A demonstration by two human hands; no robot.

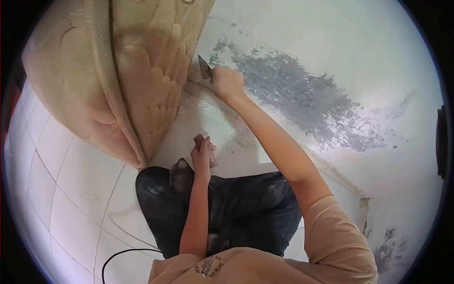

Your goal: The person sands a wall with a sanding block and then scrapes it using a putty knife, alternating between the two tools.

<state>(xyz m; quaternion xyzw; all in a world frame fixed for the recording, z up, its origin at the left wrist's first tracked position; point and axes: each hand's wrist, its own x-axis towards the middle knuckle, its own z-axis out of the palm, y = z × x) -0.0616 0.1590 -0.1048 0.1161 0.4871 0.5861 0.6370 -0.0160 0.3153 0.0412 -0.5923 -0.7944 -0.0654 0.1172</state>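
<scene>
— tan shirt (265, 267) nearest the lens, printed chest, short sleeve. behind it, dark trousers (250, 203), knees bent, just below the left hand (201, 160). both hands bare.

— right hand (227, 83) state?

— closed into a fist, arm reaching forward. gripping a small pointed blade (205, 68). blade sticks out on the left side of the fist, tip aimed forward. handle hidden by the fingers.

— blade touching anything?

— can't tell from this angle. it sits between the fist and the big carved tan piece (146, 80), which is just left of the right hand. scale-like relief, raised ribbed band running down it.

— and the left hand?

— lower, nearer the body, fingers curled round a brownish piece (198, 140). end shows just ahead of the fingers. can't tell what it is, most of it is covered.

— surface around the right hand?

— pale wall (340, 42) ahead and to the right. rough grey patch (288, 85) on it, starts just beside the knuckles, spreads right, streaky edges.

— below that hand?

— crumbly debris (243, 135), just left of the right forearm, ahead and right of the left hand.

— rest?

— white tiled floor (71, 189), well left of the left hand. black cable (111, 258) on it, behind and left of the same hand.
</scene>
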